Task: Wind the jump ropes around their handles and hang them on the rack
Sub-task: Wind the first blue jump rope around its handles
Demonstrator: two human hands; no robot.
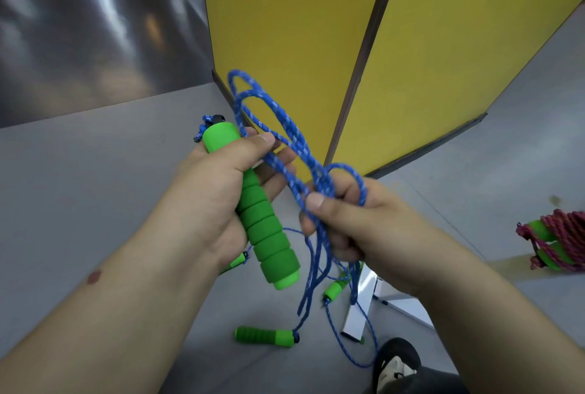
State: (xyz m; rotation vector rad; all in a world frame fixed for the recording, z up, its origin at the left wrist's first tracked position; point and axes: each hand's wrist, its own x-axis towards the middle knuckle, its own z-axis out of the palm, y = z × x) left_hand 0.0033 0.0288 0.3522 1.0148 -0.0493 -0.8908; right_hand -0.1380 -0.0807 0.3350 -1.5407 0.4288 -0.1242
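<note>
Right now, held handle: I see a green foam handle (259,213) gripped in my left hand (202,191), tilted with its black cap end and a knot of blue cord pointing up and away, its pale green butt end pointing down toward me.
Left grip: closed around that handle, thumb pressed across the upper part, fingers curled behind it.
Blue rope (294,153): several loops rise above both hands in front of the yellow panel, cross between the hands and hang down in loose strands to the floor.
Right grip: my right hand (345,219) pinches a bunch of the blue strands between thumb and curled fingers, just right of the handle.
Floor handles: a second green handle (264,336) lies flat on the grey floor below the hands with blue cord leaving its right end; a shorter green handle (333,290) shows behind the hanging strands; another green bit peeks out under my left wrist.
Wound rope: at the right edge, a pink rope bundle (560,241) wrapped round green handles lies on the floor.
Surroundings: yellow panels (285,29) stand ahead; a white frame piece (361,314) rests on the floor; a shoe (395,365) shows at the bottom.
</note>
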